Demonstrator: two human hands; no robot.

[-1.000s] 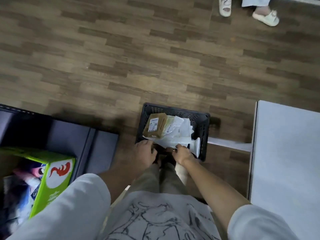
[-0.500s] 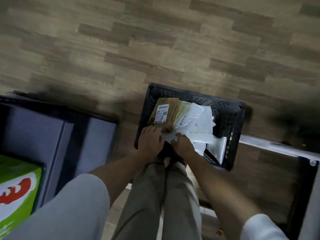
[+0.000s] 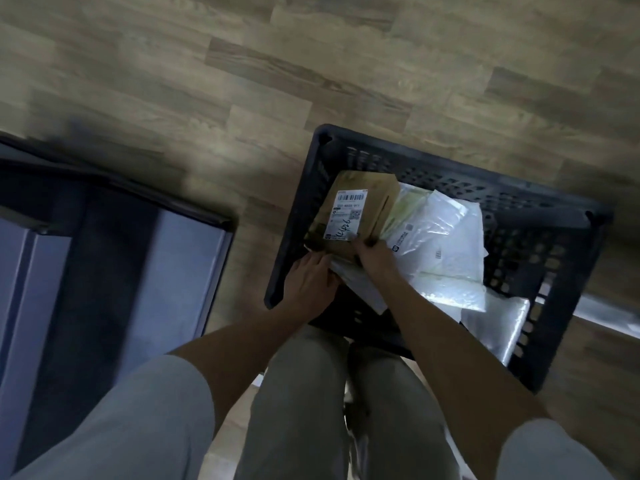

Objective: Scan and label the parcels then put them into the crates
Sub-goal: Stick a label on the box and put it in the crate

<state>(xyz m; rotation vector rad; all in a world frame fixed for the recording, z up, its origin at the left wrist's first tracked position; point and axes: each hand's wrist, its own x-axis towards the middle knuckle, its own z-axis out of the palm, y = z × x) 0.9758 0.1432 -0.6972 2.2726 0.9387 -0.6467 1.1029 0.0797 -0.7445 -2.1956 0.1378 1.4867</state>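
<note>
A black perforated crate [image 3: 540, 216] stands on the floor in front of my legs. Inside it lies a brown cardboard parcel [image 3: 377, 199] with a white barcode label [image 3: 347, 215] bearing handwriting, beside several white plastic mailers [image 3: 446, 244]. My right hand [image 3: 372, 256] grips the near edge of the brown parcel. My left hand [image 3: 310, 282] sits at the crate's near left side, its fingers touching the parcel's lower corner and a white mailer beneath; I cannot tell whether they curl round anything.
A dark open bin or cabinet [image 3: 104, 258] with grey-blue panels stands to the left of the crate. Wood-pattern flooring [image 3: 242, 81] spreads beyond. A pale bar of a table frame [image 3: 606, 310] shows at the right edge behind the crate.
The view has dropped closer to the crate. My right hand has moved left from the white mailers onto the brown parcel's near edge. The green box at left has left the view.
</note>
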